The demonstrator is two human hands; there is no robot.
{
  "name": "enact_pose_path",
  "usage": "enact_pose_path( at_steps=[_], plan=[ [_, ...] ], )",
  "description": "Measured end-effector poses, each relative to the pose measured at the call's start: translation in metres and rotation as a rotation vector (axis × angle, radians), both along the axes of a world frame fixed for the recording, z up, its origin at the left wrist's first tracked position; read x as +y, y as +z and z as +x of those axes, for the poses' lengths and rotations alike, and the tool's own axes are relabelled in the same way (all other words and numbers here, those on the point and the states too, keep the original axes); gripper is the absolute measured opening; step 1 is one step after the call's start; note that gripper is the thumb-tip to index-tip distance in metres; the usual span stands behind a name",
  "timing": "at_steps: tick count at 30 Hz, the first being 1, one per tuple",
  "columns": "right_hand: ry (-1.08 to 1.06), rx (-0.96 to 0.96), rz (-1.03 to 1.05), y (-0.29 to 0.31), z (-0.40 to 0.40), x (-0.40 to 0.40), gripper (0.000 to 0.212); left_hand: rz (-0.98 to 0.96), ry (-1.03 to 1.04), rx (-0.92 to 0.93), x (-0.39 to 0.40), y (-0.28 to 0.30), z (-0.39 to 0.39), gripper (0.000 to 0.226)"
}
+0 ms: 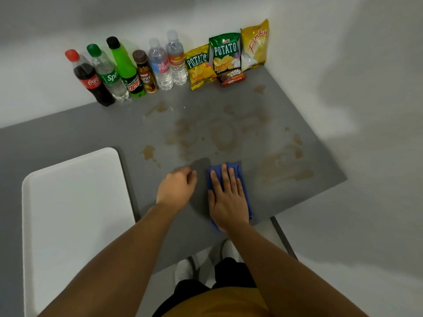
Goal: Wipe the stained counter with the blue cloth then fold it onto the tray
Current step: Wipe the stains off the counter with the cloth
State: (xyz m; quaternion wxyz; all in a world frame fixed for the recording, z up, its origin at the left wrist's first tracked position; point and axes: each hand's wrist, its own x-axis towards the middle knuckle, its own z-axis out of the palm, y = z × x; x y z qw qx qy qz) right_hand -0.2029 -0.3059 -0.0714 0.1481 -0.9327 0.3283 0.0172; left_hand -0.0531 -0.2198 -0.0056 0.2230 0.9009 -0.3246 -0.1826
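The blue cloth (242, 177) lies folded on the grey counter (91, 131) near its front edge. My right hand (227, 200) presses flat on top of it, fingers spread, and covers most of it. My left hand (176, 188) rests just to the left of the cloth with its fingers curled loosely and nothing in it. Brown stains (219, 133) spread over the counter beyond the hands and to the right (283, 168). The white tray (75, 202) sits at the left, with nothing on it.
Along the back wall stand several drink bottles (128, 69) and snack bags (225, 53), with a small chocolate pack (232, 78) in front. The counter's right edge (320, 143) and front edge are close. A wall borders the right side.
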Motion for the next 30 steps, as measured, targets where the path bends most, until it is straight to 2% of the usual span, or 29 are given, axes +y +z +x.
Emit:
enact_pose_path(
  at_steps=[7, 16, 23, 30],
  plan=[
    [0.056, -0.059, 0.027, 0.003, 0.015, -0.050, 0.059, -0.054, 0.055, -0.053, -0.009, 0.003, -0.007, 0.033],
    [-0.063, -0.075, -0.008, 0.000, -0.024, -0.100, 0.058, -0.083, 0.045, -0.086, -0.013, -0.006, -0.015, 0.029],
    [-0.161, -0.008, -0.020, -0.002, -0.055, -0.080, 0.061, -0.091, -0.019, -0.061, -0.029, -0.002, -0.017, 0.030],
    [-0.269, 0.045, -0.024, 0.000, -0.040, -0.027, 0.061, -0.115, -0.144, 0.018, -0.040, -0.009, -0.015, 0.026]
  ],
)
